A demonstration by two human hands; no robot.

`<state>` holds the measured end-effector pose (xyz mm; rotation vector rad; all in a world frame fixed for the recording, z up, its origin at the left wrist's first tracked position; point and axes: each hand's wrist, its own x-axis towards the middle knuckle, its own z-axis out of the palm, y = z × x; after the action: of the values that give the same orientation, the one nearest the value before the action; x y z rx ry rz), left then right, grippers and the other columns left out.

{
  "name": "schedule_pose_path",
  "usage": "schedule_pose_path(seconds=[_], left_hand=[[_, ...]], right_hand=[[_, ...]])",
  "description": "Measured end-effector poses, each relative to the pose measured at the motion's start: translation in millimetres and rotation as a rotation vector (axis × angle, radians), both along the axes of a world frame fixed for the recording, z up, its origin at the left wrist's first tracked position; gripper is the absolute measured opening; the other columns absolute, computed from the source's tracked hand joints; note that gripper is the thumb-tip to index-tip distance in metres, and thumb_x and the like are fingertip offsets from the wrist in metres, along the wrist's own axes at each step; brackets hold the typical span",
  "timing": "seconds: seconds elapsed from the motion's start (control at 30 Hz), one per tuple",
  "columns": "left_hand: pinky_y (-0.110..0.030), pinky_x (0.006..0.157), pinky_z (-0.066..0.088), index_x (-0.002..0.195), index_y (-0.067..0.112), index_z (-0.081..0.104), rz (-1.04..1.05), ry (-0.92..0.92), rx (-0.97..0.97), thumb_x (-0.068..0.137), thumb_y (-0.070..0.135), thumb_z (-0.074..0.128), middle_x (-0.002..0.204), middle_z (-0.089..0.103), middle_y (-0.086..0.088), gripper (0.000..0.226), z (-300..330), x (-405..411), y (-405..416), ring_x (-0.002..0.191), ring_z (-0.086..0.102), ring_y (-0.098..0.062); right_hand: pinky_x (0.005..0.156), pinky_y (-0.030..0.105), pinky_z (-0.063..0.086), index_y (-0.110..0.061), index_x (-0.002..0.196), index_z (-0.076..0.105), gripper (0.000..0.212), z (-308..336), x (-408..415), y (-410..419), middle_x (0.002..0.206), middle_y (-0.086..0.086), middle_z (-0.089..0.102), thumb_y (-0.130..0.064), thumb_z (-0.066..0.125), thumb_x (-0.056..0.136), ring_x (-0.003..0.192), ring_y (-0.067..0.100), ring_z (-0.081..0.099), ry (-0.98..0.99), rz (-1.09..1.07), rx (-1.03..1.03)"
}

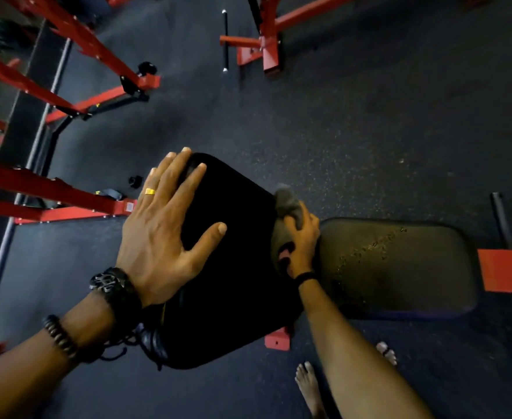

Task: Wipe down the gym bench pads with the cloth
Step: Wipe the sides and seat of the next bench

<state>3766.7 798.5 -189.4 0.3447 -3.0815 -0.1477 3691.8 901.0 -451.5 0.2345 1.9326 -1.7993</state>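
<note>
— What have you got from the head camera?

— My left hand (161, 228) lies flat, fingers spread wide, on the raised black back pad (233, 276), up at its ten o'clock corner. There is a gold ring on one finger, and a watch and a beaded bracelet on that arm.

— And the cloth?

— The grey cloth (288, 207) is bunched in my right hand (301, 246), fingers curled round it, pressed at the back pad's three o'clock edge where it meets the seat pad (399, 264). The seat pad lies at three o'clock, droplets speckled across it.

— Surroundings?

— Red frames (67, 204) at nine o'clock, speckled floor (354, 131) beneath.
</note>
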Motion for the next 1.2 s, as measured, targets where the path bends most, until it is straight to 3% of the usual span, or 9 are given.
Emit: schedule_pose_path(seconds=[0.13, 0.23, 0.37, 0.47, 0.6, 0.8, 0.9, 1.03, 1.2], left_hand=[[-0.052, 0.122, 0.017, 0.151, 0.012, 0.035, 0.006, -0.030, 0.005, 0.089, 0.056, 0.043, 0.163, 0.021, -0.004, 0.077, 3.5, -0.3, 2.3, 0.152, 0.011, -0.020], [-0.052, 0.122, 0.016, 0.151, 0.010, 0.035, -0.013, -0.055, -0.033, 0.089, 0.056, 0.043, 0.162, 0.021, -0.008, 0.078, 2.6, -1.5, 2.7, 0.152, 0.012, -0.025], [-0.052, 0.122, 0.016, 0.152, 0.011, 0.033, 0.011, -0.063, -0.029, 0.088, 0.058, 0.043, 0.163, 0.019, -0.006, 0.080, 4.0, -0.6, 4.1, 0.152, 0.011, -0.023], [-0.056, 0.120, 0.020, 0.152, 0.011, 0.033, 0.016, -0.058, -0.035, 0.089, 0.057, 0.044, 0.163, 0.020, -0.005, 0.078, 3.2, -0.7, 4.9, 0.152, 0.012, -0.022], [-0.058, 0.119, 0.021, 0.152, 0.010, 0.033, 0.016, -0.065, -0.023, 0.089, 0.057, 0.045, 0.163, 0.020, -0.005, 0.079, 4.4, -1.0, 6.3, 0.152, 0.013, -0.023], [-0.057, 0.119, 0.022, 0.150, 0.010, 0.036, 0.018, -0.045, -0.003, 0.088, 0.057, 0.045, 0.162, 0.022, -0.006, 0.079, 5.1, -1.9, 6.8, 0.152, 0.015, -0.023], [-0.054, 0.121, 0.019, 0.150, 0.010, 0.036, 0.021, -0.054, -0.011, 0.088, 0.058, 0.044, 0.162, 0.023, -0.005, 0.079, 5.3, -2.1, 6.3, 0.152, 0.014, -0.023], [-0.051, 0.121, 0.020, 0.150, 0.012, 0.036, 0.027, -0.055, -0.011, 0.088, 0.060, 0.044, 0.162, 0.023, -0.003, 0.079, 5.5, -3.2, 4.7, 0.152, 0.014, -0.021], [-0.051, 0.121, 0.020, 0.150, 0.013, 0.037, 0.039, -0.031, 0.011, 0.089, 0.065, 0.039, 0.162, 0.024, -0.001, 0.080, 6.6, -2.5, 4.8, 0.152, 0.014, -0.017]], right_hand=[[0.099, 0.029, 0.046, -0.035, 0.107, 0.063, 0.019, -16.9, 72.9, 47.0, 0.121, 0.012, 0.058, -0.029, 0.056, 0.090, 0.104, 0.002, 0.058, -0.227, -0.128, -0.037], [0.103, 0.035, 0.043, -0.045, 0.110, 0.065, 0.031, 34.8, 110.8, 48.5, 0.120, -0.013, 0.055, -0.034, 0.047, 0.086, 0.112, 0.009, 0.054, -0.010, -0.103, -0.040], [0.104, 0.028, 0.037, -0.022, 0.129, 0.061, 0.045, 46.4, 33.5, 0.1, 0.126, 0.006, 0.050, -0.031, 0.049, 0.086, 0.118, 0.019, 0.050, 0.246, -0.045, -0.037], [0.101, 0.039, 0.044, -0.012, 0.122, 0.064, 0.040, -40.5, -26.5, -11.3, 0.116, 0.016, 0.055, -0.029, 0.056, 0.087, 0.108, 0.026, 0.056, -0.002, -0.045, 0.036], [0.060, 0.029, 0.050, -0.019, 0.089, 0.059, 0.013, -100.2, 29.1, 38.1, 0.075, 0.001, 0.054, -0.032, 0.059, 0.090, 0.058, 0.005, 0.056, -0.118, 0.023, 0.082], [0.095, 0.027, 0.049, -0.024, 0.127, 0.060, 0.046, 14.7, 103.1, 41.5, 0.121, -0.004, 0.052, -0.042, 0.052, 0.085, 0.109, 0.015, 0.057, 0.072, -0.048, 0.045], [0.092, 0.030, 0.051, -0.016, 0.122, 0.063, 0.035, 16.2, 28.4, 3.7, 0.111, 0.002, 0.055, -0.026, 0.052, 0.090, 0.100, 0.009, 0.059, 0.408, 0.023, 0.088], [0.091, 0.049, 0.052, -0.024, 0.100, 0.062, 0.034, -82.7, -17.3, 6.6, 0.101, 0.008, 0.057, -0.047, 0.050, 0.078, 0.092, 0.022, 0.059, -0.066, 0.011, 0.143], [0.077, 0.022, 0.052, -0.014, 0.103, 0.061, 0.012, -19.2, 101.6, 64.0, 0.104, 0.007, 0.060, -0.017, 0.053, 0.095, 0.085, -0.008, 0.060, -0.202, -0.032, 0.024]])
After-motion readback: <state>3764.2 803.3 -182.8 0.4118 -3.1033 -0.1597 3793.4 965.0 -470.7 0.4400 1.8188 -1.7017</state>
